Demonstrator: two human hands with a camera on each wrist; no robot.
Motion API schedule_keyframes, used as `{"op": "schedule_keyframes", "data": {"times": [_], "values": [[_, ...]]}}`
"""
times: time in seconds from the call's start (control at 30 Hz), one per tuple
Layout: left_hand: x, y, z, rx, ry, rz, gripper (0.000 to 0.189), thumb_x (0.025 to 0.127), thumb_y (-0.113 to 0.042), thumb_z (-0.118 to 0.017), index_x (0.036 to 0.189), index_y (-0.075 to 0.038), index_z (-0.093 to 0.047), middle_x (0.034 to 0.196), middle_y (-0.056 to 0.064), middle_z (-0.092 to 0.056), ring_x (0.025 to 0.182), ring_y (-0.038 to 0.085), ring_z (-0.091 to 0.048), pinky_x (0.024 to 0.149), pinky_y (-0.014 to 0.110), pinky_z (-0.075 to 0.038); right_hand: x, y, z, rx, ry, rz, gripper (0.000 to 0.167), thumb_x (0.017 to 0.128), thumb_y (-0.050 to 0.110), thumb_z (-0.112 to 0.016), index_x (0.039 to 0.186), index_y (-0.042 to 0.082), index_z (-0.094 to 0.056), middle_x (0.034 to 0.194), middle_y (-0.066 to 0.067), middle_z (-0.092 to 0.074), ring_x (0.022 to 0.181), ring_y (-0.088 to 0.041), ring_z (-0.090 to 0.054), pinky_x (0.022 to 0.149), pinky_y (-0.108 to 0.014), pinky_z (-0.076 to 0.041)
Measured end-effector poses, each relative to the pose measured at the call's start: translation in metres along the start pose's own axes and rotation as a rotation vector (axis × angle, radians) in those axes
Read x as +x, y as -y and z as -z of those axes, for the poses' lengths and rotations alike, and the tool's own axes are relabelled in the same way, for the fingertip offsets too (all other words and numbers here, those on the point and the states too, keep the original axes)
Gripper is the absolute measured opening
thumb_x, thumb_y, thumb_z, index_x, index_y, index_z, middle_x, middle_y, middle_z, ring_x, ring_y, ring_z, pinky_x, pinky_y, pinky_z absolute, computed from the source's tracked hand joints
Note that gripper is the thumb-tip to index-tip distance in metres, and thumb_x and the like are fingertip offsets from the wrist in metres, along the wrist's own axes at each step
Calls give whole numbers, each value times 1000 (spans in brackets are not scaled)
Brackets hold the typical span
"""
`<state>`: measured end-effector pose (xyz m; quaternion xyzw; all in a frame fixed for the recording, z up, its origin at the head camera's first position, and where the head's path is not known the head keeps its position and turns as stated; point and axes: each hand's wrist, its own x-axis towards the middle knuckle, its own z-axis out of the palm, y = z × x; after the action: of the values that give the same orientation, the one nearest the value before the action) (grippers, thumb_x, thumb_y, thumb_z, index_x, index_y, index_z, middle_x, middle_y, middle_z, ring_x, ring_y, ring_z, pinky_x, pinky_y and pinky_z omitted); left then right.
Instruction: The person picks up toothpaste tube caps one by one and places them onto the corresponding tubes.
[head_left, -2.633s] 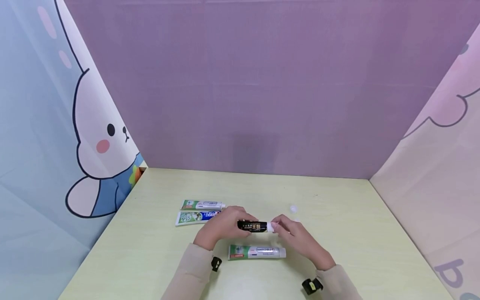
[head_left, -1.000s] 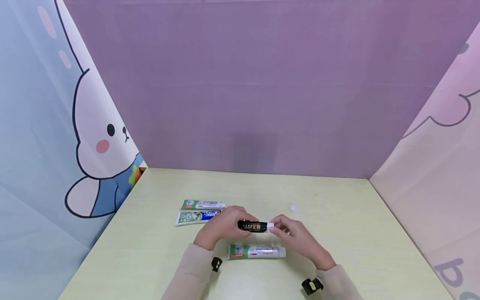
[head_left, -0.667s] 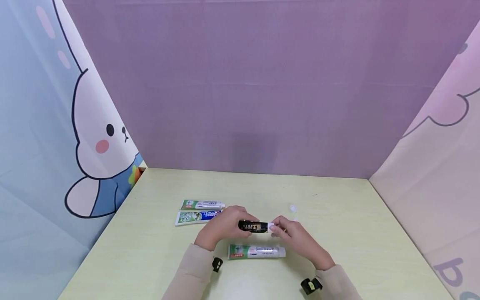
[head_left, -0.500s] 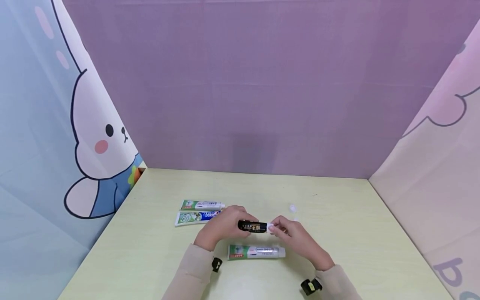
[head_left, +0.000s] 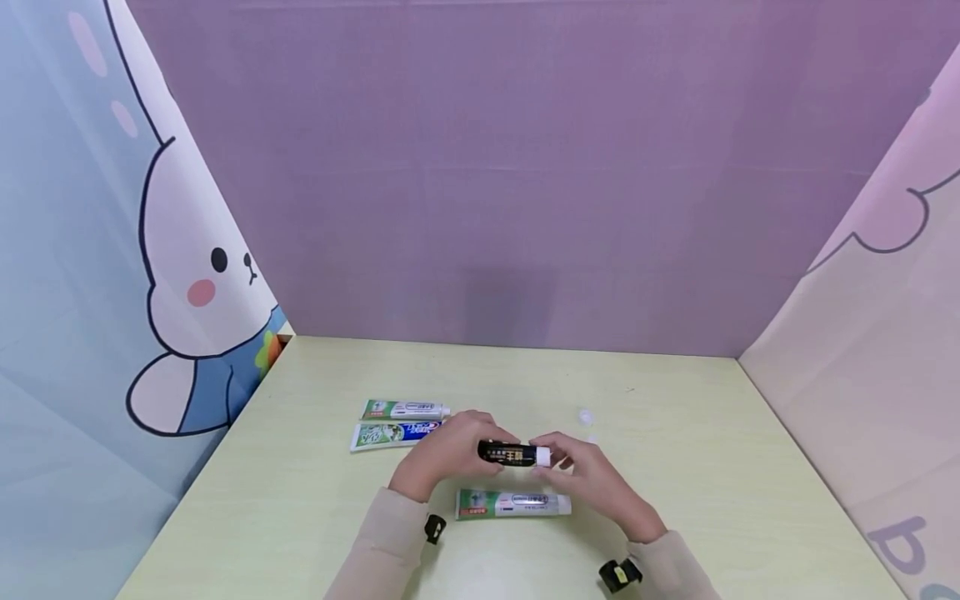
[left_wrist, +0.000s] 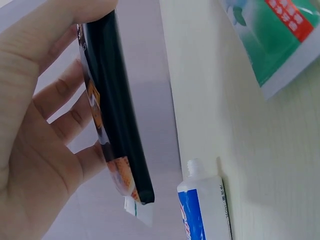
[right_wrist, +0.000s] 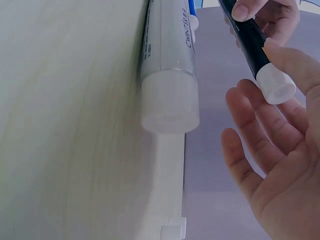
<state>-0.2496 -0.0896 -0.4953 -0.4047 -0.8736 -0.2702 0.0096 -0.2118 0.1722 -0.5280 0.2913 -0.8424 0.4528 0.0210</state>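
My left hand [head_left: 457, 446] grips a black toothpaste tube [head_left: 506, 452] above the table, its thumb and fingers on opposite sides. A white cap [head_left: 543, 456] sits on the tube's right end. My right hand [right_wrist: 280, 150] is around that end, thumb and fingers spread; the thumb is at the tube beside the cap, and the other fingers look apart from it. Below the hands lies a green and white toothpaste tube [head_left: 513, 504] with a white cap [right_wrist: 170, 102]. Left of my left hand, a blue and green toothpaste tube [head_left: 393, 434] shows a bare nozzle [left_wrist: 196, 168].
A smaller green and white toothpaste tube [head_left: 405, 410] lies behind the blue and green one. Two small white caps, the farther cap [head_left: 585, 417] and the nearer cap [head_left: 592, 438], rest on the pale table [head_left: 675, 467]. A purple panel [head_left: 480, 208] stands at the back.
My right thumb and fingers, which pinched the white cap earlier and shifted about it, have now spread apart and show the whole cap. My left hand keeps the black tube nearly still.
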Motion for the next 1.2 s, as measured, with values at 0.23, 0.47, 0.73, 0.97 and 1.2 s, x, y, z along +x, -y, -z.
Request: {"op": "schedule_keyframes", "data": {"times": [0.23,0.47,0.73,0.97,1.2], "values": [[0,-3,1,6,6,15,36,80,-14,-81,112,-30,-78,96,-22,-66,85,-2,-57,82,23,-49,-1,3,-1,-20,-42,40,26,93,28,-72,119,21,-71,100,11,-72,84,-9,-63,76,-32,-54],[-3,-6,2,-19,-9,22,35,79,-16,-82,113,-27,-78,99,-19,-68,87,-2,-59,85,24,-50,-1,6,-1,-25,-50,90,27,93,25,-73,118,17,-71,106,7,-72,85,-9,-64,76,-33,-56],[-9,-6,7,1,-28,55,36,79,-22,-84,114,-26,-77,102,-18,-68,91,0,-59,88,28,-51,-2,6,2,-59,-71,136,27,93,20,-73,118,12,-70,107,0,-73,83,-9,-65,74,-32,-57],[-23,3,15,66,-39,84,37,77,-21,-83,113,-23,-77,103,-13,-68,93,5,-61,87,28,-51,-8,5,10,-93,-102,122,29,91,19,-75,118,13,-71,101,5,-73,81,-8,-65,72,-31,-57],[-35,13,20,125,-33,100,40,76,-23,-85,114,-22,-77,107,-12,-70,102,10,-63,99,34,-47,-11,1,13,-102,-127,117,31,89,16,-76,119,11,-70,91,9,-70,80,-8,-65,72,-30,-57]]}}
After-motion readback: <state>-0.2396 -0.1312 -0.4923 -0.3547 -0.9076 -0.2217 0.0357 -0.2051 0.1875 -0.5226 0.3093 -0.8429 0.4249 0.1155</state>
